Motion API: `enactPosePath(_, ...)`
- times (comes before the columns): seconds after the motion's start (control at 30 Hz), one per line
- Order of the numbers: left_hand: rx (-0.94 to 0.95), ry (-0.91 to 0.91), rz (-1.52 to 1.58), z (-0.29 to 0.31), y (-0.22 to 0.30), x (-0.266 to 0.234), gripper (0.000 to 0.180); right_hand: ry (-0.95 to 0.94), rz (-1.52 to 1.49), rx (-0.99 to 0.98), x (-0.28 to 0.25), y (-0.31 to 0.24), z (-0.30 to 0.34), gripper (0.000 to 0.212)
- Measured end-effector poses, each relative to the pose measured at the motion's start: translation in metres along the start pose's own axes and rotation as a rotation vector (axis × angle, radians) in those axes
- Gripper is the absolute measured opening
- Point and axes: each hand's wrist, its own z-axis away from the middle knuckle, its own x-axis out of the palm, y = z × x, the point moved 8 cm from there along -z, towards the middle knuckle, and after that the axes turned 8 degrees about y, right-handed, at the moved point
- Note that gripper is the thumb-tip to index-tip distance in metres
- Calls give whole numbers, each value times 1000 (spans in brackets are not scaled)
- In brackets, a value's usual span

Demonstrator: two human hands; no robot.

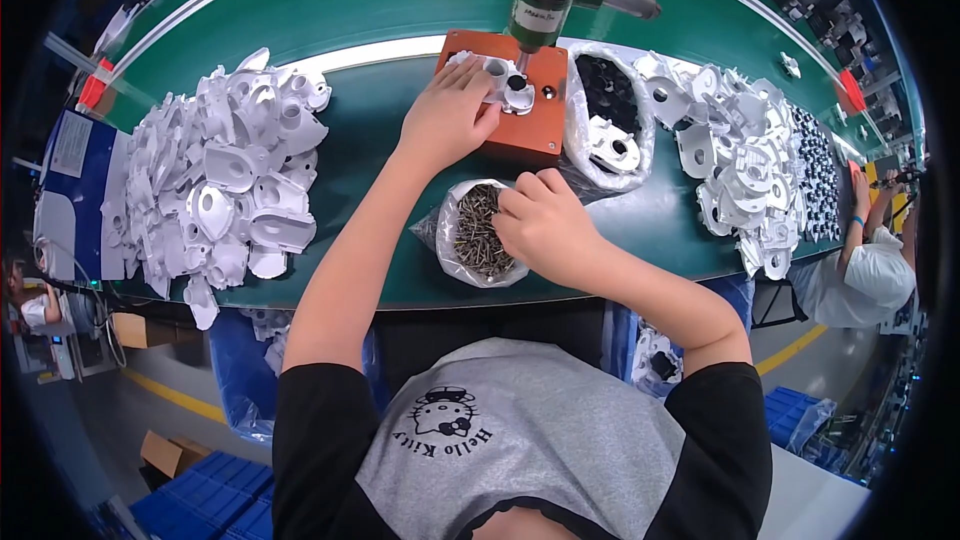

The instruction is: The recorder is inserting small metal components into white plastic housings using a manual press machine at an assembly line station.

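Observation:
My left hand (447,115) lies over a white plastic part (517,98) on an orange fixture block (547,125). Its fingers reach along the part's left side, with the thumb on the near side; a black round piece (516,83) sits on the part. Directly above it points the tip of a green press head (540,5). My right hand (548,227) is closed, fingertips curled at the right rim of a clear bag of metal pins or screws (478,230). What those fingertips hold, if anything, is hidden.
Heaps of white plastic parts (230,175) lie left and right (745,155). A bag of black pieces (606,90) stands right of the block, a white part on top. Rows of small black pieces (815,175) lie farther right. Blue bins (235,370) stand below; another person (860,275) works at right.

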Motion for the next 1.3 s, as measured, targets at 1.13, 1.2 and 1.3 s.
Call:
enactPosePath(1.13,-38,-35,20,1,-3,3,37,-12,-718,764,8,188,-56,17)
enactPosePath(1.2,-43,-27,23,0,-2,3,37,-78,-751,802,13,190,-56,17)
enactPosePath(1.3,-23,-31,23,-1,-1,3,37,-250,-735,811,28,201,-56,20)
